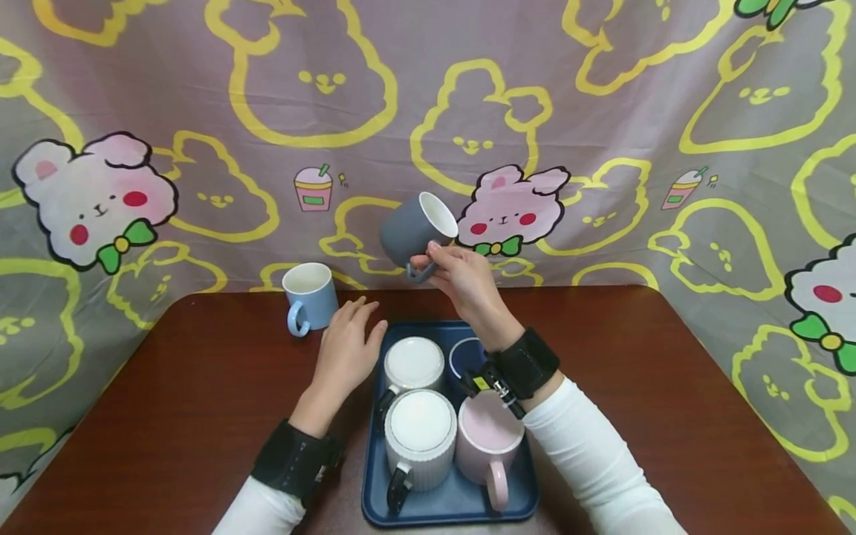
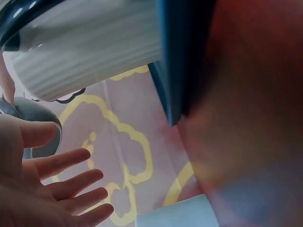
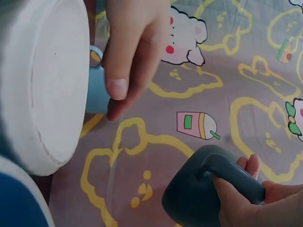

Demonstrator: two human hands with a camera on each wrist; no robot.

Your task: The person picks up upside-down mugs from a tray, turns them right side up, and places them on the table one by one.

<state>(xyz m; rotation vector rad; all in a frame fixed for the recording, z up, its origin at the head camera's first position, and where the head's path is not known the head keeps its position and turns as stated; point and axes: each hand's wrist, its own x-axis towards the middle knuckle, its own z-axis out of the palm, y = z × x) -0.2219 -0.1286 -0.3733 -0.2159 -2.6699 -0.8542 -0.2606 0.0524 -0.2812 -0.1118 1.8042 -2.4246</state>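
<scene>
My right hand (image 1: 471,286) grips the handle of a grey mug (image 1: 406,229) with a white inside, held up above the far edge of the table. The mug tilts, its mouth facing up and to the right; in the right wrist view the curled fingers show on its handle. To the left, my left hand (image 1: 348,349) has its fingers spread and holds nothing, between a light blue mug (image 1: 317,301) and the tray. That light blue mug stands upright on the table, handle toward the front left. The left wrist view shows the open palm and loose fingers (image 2: 75,189).
A dark blue tray (image 1: 449,518) bears two upside-down white mugs (image 1: 419,429) with black handles, an upside-down pink mug (image 1: 488,431) and a dark blue mug (image 1: 464,355) partly behind my right wrist. A patterned cloth (image 1: 374,89) hangs behind the brown table (image 1: 200,401).
</scene>
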